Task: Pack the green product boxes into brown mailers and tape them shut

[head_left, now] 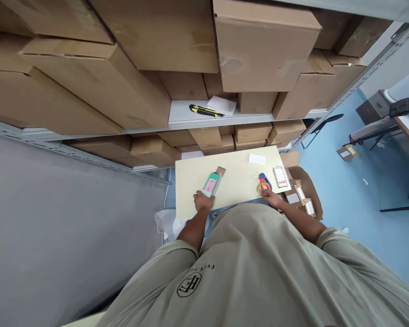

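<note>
My left hand [203, 201] is closed round the near end of a long, narrow green and pink package [211, 183], tilted away to the right on the table. A brown cardboard end [220, 171] shows at the package's far tip. On the right, my right hand [272, 198] grips a red and blue tape dispenser [265, 181] with a yellowish tape roll. Some fingers of both hands are hidden. Both things are over the pale yellow table [238, 181]. A white slip of paper [256, 159] lies toward the back, and a blurred labelled item [281, 176] near the right edge.
A metal shelf [187, 119] with stacked cardboard boxes [259, 50] overhangs the table's far side. A yellow and black box cutter [206, 111] lies on it beside a white stack [222, 105]. An open carton [315, 193] with small boxes stands right of the table; a grey wall [71, 227] is left.
</note>
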{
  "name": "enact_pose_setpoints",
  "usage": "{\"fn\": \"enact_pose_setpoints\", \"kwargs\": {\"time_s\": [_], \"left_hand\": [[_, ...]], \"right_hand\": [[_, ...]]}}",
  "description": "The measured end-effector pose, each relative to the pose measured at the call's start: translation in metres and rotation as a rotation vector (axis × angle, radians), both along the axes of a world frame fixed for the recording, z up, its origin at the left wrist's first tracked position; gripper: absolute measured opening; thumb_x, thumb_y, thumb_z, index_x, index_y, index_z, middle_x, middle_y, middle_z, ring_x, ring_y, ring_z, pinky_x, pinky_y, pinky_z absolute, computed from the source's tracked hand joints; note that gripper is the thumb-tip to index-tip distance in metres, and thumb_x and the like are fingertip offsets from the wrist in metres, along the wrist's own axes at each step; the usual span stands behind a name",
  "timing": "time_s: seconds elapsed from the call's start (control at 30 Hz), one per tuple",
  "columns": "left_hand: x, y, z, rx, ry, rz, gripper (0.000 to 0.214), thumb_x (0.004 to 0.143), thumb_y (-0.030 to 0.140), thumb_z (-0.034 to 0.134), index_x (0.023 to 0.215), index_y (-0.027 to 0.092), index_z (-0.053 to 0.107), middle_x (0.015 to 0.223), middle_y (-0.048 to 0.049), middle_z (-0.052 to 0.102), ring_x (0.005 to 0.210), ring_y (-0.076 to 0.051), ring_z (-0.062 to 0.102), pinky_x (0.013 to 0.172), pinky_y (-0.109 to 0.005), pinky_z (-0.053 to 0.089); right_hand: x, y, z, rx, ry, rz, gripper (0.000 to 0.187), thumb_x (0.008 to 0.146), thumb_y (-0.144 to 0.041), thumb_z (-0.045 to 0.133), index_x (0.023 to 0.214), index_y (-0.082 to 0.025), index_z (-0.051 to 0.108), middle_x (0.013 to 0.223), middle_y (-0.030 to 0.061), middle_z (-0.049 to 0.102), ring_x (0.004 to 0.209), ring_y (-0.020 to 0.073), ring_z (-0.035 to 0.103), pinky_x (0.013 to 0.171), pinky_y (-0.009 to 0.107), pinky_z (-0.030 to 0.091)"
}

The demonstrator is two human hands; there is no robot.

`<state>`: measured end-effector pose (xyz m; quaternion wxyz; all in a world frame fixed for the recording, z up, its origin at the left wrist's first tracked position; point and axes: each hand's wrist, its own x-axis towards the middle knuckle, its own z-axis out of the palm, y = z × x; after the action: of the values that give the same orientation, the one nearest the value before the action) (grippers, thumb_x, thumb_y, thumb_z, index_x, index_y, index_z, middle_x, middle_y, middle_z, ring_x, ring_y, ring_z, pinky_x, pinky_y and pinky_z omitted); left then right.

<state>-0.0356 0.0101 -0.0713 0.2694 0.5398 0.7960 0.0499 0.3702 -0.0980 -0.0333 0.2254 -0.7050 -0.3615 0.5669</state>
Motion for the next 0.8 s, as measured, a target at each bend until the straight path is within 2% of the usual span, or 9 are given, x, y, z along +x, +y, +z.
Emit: {"fn": "enact_pose_setpoints", "kwargs": {"time_s": [0.1, 0.17, 0.3, 0.4, 0.47, 0.57, 0.67, 0.8], "left_hand": [[-0.02, 0.026, 0.002, -0.041, 0.031, 0.226, 0.079, 0.087, 0.046, 0.081, 0.146, 0.007, 0.047, 0.14, -0.0296, 0.061, 0.124, -0.043, 0.07, 0.102, -0.051, 0.059], [-0.031, 0.043, 0.003, -0.064, 0.042, 0.321, 0.084, 0.086, 0.047, 0.082, 0.15, 0.008, 0.044, 0.141, -0.0295, 0.06, 0.124, -0.043, 0.071, 0.097, -0.052, 0.062], [-0.041, 0.063, 0.005, -0.091, 0.011, 0.355, 0.096, 0.082, 0.05, 0.087, 0.154, 0.009, 0.04, 0.146, -0.0322, 0.058, 0.133, -0.046, 0.068, 0.102, -0.057, 0.063], [-0.034, 0.059, 0.01, -0.102, -0.02, 0.358, 0.104, 0.084, 0.062, 0.085, 0.159, 0.008, 0.038, 0.153, -0.0353, 0.054, 0.142, -0.05, 0.063, 0.111, -0.063, 0.059], [-0.027, 0.046, 0.014, -0.045, 0.01, 0.376, 0.108, 0.089, 0.068, 0.078, 0.167, 0.008, 0.032, 0.162, -0.0366, 0.046, 0.149, -0.052, 0.057, 0.117, -0.065, 0.054], [-0.018, 0.01, 0.018, 0.126, 0.108, 0.343, 0.112, 0.095, 0.067, 0.071, 0.175, 0.008, 0.021, 0.178, -0.0375, 0.025, 0.162, -0.052, 0.043, 0.127, -0.064, 0.046], [-0.018, -0.04, 0.017, 0.198, 0.142, 0.215, 0.109, 0.097, 0.062, 0.068, 0.177, 0.006, 0.022, 0.183, -0.0393, 0.014, 0.167, -0.054, 0.033, 0.13, -0.066, 0.041], [-0.026, -0.114, 0.008, 0.164, 0.151, 0.085, 0.104, 0.096, 0.055, 0.067, 0.176, 0.001, 0.027, 0.183, -0.0411, 0.011, 0.168, -0.057, 0.03, 0.13, -0.067, 0.038]], "right_hand": [[0.021, -0.031, -0.008, 0.019, -0.161, -0.033, 0.055, 0.087, -0.032, 0.085, 0.14, -0.021, 0.075, 0.127, 0.0114, 0.086, 0.126, 0.0318, 0.08, 0.121, 0.052, 0.057], [0.033, -0.045, -0.009, 0.026, -0.291, -0.009, 0.045, 0.091, -0.029, 0.079, 0.135, -0.021, 0.077, 0.125, 0.0109, 0.086, 0.121, 0.0296, 0.081, 0.116, 0.047, 0.06], [0.056, -0.055, -0.003, 0.021, -0.534, 0.052, 0.034, 0.097, -0.024, 0.068, 0.128, -0.019, 0.08, 0.134, 0.0146, 0.082, 0.122, 0.0298, 0.078, 0.113, 0.041, 0.059], [0.078, -0.043, 0.002, 0.039, -0.632, 0.059, 0.032, 0.098, -0.024, 0.066, 0.126, -0.015, 0.079, 0.145, 0.0188, 0.075, 0.13, 0.0329, 0.073, 0.115, 0.042, 0.056], [0.094, -0.026, 0.005, 0.062, -0.706, 0.082, 0.032, 0.098, -0.023, 0.065, 0.127, -0.016, 0.076, 0.149, 0.0184, 0.072, 0.127, 0.0325, 0.072, 0.11, 0.041, 0.057], [0.117, 0.007, 0.007, 0.093, -0.797, 0.158, 0.035, 0.097, -0.023, 0.066, 0.131, -0.019, 0.072, 0.147, 0.0157, 0.072, 0.116, 0.0301, 0.073, 0.099, 0.038, 0.059], [0.133, 0.039, 0.004, 0.08, -0.799, 0.277, 0.038, 0.096, -0.023, 0.067, 0.134, -0.02, 0.068, 0.145, 0.0134, 0.073, 0.109, 0.0273, 0.073, 0.092, 0.035, 0.057], [0.144, 0.068, -0.005, 0.011, -0.777, 0.437, 0.038, 0.091, -0.022, 0.07, 0.13, -0.023, 0.069, 0.142, 0.0096, 0.074, 0.103, 0.0244, 0.071, 0.086, 0.032, 0.054]]}}
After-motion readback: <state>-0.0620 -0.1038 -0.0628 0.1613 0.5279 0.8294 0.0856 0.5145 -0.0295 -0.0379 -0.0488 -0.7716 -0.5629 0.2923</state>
